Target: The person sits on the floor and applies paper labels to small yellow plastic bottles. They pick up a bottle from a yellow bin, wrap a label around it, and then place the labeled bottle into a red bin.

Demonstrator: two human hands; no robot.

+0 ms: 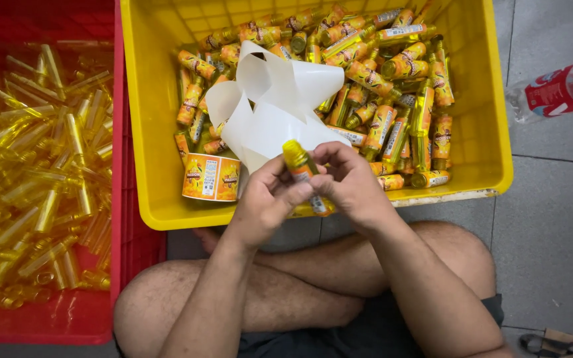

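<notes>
My left hand (266, 199) and my right hand (349, 182) together hold a small yellow bottle (298, 164) upright-tilted over the near rim of a yellow crate (147, 132). A label is partly wrapped on the bottle under my fingers. Just left of my hands a roll of orange labels (211, 177) rests in the crate. Its white backing strip (280, 99) curls up over a heap of labelled yellow bottles (392, 86).
A red crate (119, 199) on the left holds many unlabelled clear yellow bottles (41, 166). A clear plastic bottle with a red label (562, 89) lies on the grey tiled floor at right. My crossed legs (286, 292) sit below the crates.
</notes>
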